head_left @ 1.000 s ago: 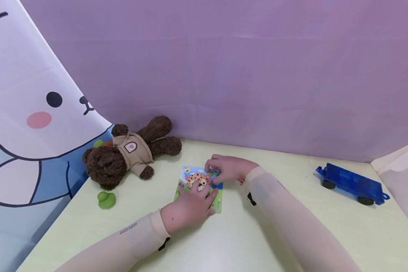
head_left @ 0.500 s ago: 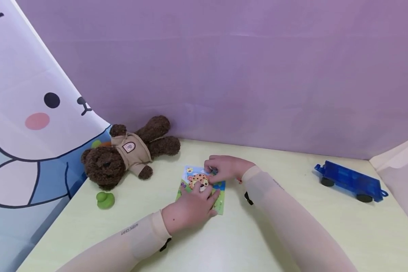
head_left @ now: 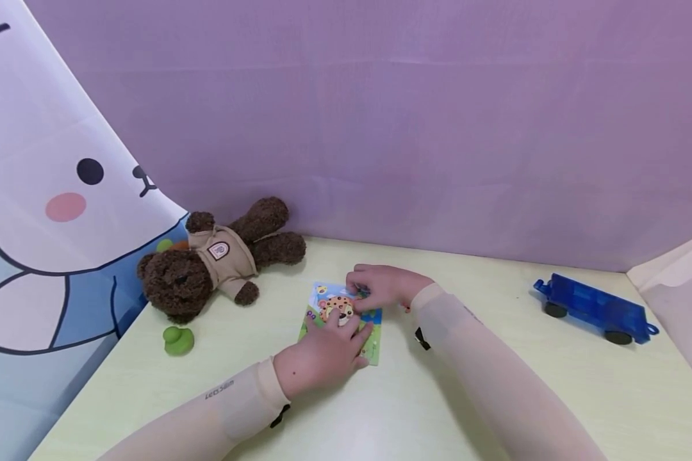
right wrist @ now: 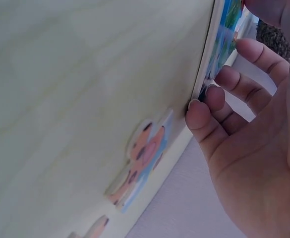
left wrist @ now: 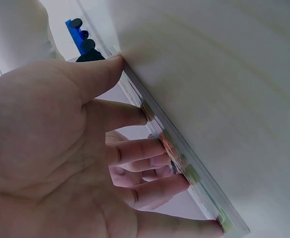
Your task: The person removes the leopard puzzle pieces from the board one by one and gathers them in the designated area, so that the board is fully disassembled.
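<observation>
A small puzzle board [head_left: 371, 354] with a spotted leopard picture lies mid-table. My left hand [head_left: 321, 358] rests on its lower half, fingers spread; in the left wrist view the extended fingertips [left wrist: 177, 184] touch the board's face. At the upper right corner is my right hand [head_left: 385, 285], fingers bent and thumb over the picture. The right wrist view has its fingertips [right wrist: 198, 116] against the board's edge and surface. Whether a piece is pinched between thumb and index is hidden. An orange spotted puzzle piece [right wrist: 147, 153] lies loose beside the right hand, with part of another piece [right wrist: 92, 229] beyond.
A brown teddy bear [head_left: 225, 256] lies at the back left, with a green toy duck [head_left: 179, 340] in front of it. On the right stands a blue toy wagon [head_left: 596, 308]. A purple cloth [head_left: 380, 128] hangs behind the table.
My right thumb has shifted slightly up and left over the picture, then stayed nearly still. The board sits a little further right in the head view. My left hand stays on it.
</observation>
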The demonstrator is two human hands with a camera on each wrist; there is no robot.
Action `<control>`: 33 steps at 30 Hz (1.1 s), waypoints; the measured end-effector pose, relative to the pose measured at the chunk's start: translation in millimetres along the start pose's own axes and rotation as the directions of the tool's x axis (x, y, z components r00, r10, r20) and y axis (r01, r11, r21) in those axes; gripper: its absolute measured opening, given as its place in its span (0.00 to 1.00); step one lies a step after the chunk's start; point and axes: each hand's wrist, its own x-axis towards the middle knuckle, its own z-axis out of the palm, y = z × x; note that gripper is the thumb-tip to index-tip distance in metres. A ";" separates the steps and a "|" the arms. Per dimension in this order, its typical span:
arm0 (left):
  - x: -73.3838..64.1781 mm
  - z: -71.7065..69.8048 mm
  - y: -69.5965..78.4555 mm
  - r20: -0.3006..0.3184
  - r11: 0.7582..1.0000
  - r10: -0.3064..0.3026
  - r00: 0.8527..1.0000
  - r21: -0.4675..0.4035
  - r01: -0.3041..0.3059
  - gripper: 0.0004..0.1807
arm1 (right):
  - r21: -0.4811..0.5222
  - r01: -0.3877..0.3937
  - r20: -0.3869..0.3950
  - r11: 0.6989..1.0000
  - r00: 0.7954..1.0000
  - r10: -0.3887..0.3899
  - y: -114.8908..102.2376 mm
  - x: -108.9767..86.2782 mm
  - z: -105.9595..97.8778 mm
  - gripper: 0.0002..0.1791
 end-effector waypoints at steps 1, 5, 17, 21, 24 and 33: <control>0.0 0.0 0.1 -0.001 1.000 0.000 1.000 0.000 0.000 0.36 | 0.002 0.003 -0.004 1.000 1.000 -0.003 0.1 -0.6 0.1 0.10; -0.6 -0.1 0.1 -0.003 1.000 0.000 1.000 0.005 0.000 0.36 | -0.002 0.019 -0.029 1.000 0.999 -0.019 1.6 -2.8 2.1 0.11; -0.4 2.1 -2.0 0.007 1.000 -0.008 1.000 -0.001 0.008 0.37 | -0.080 0.035 -0.048 0.996 0.998 -0.039 1.0 -5.4 6.5 0.07; 0.7 3.7 -1.3 -0.013 1.000 0.001 1.000 0.001 0.000 0.37 | -0.129 0.036 -0.045 0.991 0.998 -0.042 -0.3 -3.5 6.4 0.06; 1.4 4.5 -0.6 -0.022 1.000 0.005 1.000 0.004 -0.005 0.37 | -0.120 0.032 -0.050 0.992 0.998 -0.038 0.9 -3.0 7.0 0.08; 1.4 2.7 0.2 -0.011 1.000 0.000 1.000 -0.003 0.000 0.37 | -0.033 0.044 -0.062 0.999 0.997 -0.046 5.4 -6.2 6.9 0.10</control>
